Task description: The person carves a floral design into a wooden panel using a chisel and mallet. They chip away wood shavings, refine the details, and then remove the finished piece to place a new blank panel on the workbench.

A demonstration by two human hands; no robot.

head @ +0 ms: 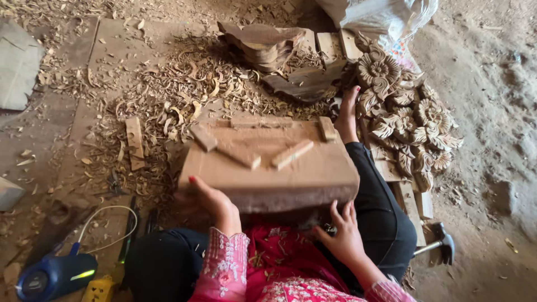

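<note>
The thick rectangular brown wooden block (268, 168) lies across the person's lap, its long axis running from left to right, the broad top face turned up. This face is dusty and matte, and several short pale wooden strips (292, 153) are fixed on it in a rough frame; the near side looks darker and coarse.

The left hand (210, 201) grasps the block at its near left edge, fingers curled against the side. The right hand (342, 235) touches the near right underside with fingers spread and loose, not closed.

Just right of the block lies a pile of carved wooden flower ornaments (408, 117), deeply cut with petals. Curled wood shavings (184, 95) cover the ground behind. A hammer (439, 246) lies near the right knee.
</note>
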